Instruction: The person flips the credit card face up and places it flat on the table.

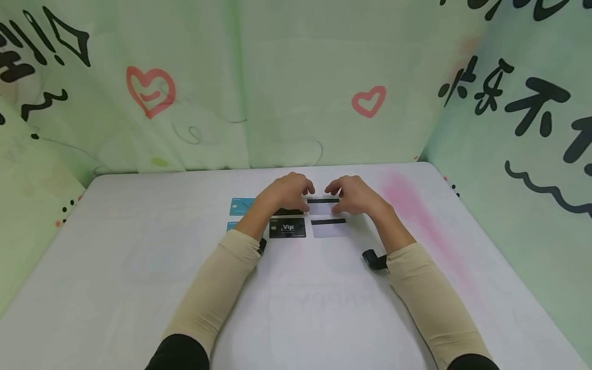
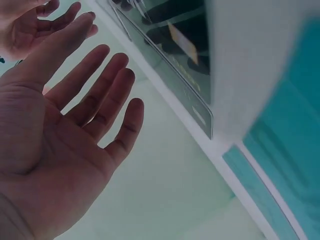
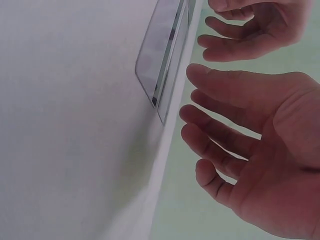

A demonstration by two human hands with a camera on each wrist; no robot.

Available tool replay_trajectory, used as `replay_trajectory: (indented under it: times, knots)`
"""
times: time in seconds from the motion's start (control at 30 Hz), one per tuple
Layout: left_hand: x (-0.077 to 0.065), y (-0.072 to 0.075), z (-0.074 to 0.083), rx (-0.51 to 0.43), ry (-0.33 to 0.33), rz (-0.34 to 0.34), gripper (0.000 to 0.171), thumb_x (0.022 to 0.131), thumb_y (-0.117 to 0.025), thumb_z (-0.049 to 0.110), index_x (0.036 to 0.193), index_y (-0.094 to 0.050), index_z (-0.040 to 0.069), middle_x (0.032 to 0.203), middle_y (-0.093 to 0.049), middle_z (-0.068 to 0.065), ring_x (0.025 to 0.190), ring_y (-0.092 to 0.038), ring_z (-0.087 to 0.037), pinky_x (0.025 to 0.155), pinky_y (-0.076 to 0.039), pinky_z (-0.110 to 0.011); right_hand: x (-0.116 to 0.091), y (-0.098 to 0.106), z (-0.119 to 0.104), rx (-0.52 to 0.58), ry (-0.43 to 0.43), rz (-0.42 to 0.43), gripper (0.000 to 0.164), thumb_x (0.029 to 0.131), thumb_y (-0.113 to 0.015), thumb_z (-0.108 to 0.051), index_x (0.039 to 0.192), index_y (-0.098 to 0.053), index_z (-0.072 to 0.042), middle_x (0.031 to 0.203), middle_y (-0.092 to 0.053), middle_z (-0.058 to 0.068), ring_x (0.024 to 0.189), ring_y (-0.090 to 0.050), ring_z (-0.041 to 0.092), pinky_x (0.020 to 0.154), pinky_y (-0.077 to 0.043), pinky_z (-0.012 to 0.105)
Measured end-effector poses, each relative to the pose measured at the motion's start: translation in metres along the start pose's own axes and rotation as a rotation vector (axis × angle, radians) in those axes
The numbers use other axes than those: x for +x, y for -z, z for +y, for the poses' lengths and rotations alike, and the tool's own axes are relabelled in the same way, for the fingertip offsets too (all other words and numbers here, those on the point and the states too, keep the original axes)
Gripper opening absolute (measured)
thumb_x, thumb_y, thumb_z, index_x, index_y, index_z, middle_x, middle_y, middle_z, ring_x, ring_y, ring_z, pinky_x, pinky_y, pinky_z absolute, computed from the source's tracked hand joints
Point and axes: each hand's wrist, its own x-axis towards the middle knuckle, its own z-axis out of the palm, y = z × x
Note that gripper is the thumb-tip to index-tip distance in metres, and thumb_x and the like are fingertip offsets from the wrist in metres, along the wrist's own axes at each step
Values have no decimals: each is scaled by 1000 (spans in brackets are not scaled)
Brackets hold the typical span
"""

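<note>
Six flat cards, or rather several in two rows of three, lie on the white table. Two pale lilac cards with a black stripe form the right column, an upper one (image 1: 322,208) and a lower one (image 1: 330,231). My left hand (image 1: 288,191) hovers over the upper black card (image 1: 290,211), fingers loosely bent and holding nothing. Just right of the upper lilac card is my right hand (image 1: 355,196), its thumb tip near the card's edge. Both palms look bare in the wrist views. The lower black card (image 1: 287,228) reads "Vip".
An upper blue card (image 1: 240,206) and a lower blue card (image 1: 231,225) form the left column, partly covered by my left forearm. Behind the white table (image 1: 139,267) hangs a green printed curtain (image 1: 296,77). A black wrist camera (image 1: 374,259) juts from my right cuff.
</note>
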Motion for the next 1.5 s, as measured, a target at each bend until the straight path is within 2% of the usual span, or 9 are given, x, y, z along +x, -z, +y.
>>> replay_trajectory:
  times: [0.23, 0.43, 0.73, 0.97, 1.3, 1.5]
  knots:
    - [7, -3, 9, 35, 11, -22, 52, 88, -84, 24, 136, -68, 8, 128, -70, -9, 117, -65, -23, 101, -54, -41, 0, 0, 4, 1, -32, -8, 52, 77, -83, -6, 127, -72, 0, 121, -72, 19, 111, -64, 35, 95, -52, 47]
    - [10, -4, 15, 53, 46, -55, 51, 87, -85, 23, 133, -69, 8, 128, -68, -8, 112, -63, -21, 100, -54, -39, 0, -1, 9, -11, -44, -10, 51, 76, -83, -5, 125, -73, 0, 121, -73, 19, 111, -64, 35, 93, -53, 46]
    - [14, -5, 19, 87, 74, -45, 44, 85, -86, 21, 124, -71, 7, 123, -67, -7, 105, -62, -20, 98, -54, -38, 0, 0, 9, -19, -42, -15, 50, 74, -81, -3, 123, -74, -1, 118, -73, 18, 104, -64, 33, 91, -52, 44]
    - [14, -5, 23, 117, 93, -61, 44, 85, -86, 23, 124, -72, 8, 123, -69, -6, 102, -64, -20, 97, -54, -39, -1, -1, 8, -9, -59, -21, 50, 75, -81, -3, 124, -73, 0, 118, -72, 19, 103, -63, 32, 90, -52, 43]
    - [14, -3, 23, 120, 95, -45, 42, 84, -86, 26, 120, -73, 9, 117, -70, -6, 97, -65, -20, 90, -56, -37, 0, -3, 8, -6, -47, -31, 52, 76, -80, -6, 127, -71, 0, 121, -70, 19, 103, -63, 33, 89, -53, 44]
    - [14, -2, 20, 86, 68, -54, 47, 85, -85, 27, 126, -72, 8, 121, -70, -6, 104, -65, -19, 96, -55, -37, 0, -2, 8, -20, -44, -42, 55, 77, -79, -5, 131, -69, 1, 125, -69, 21, 104, -63, 33, 89, -53, 44]
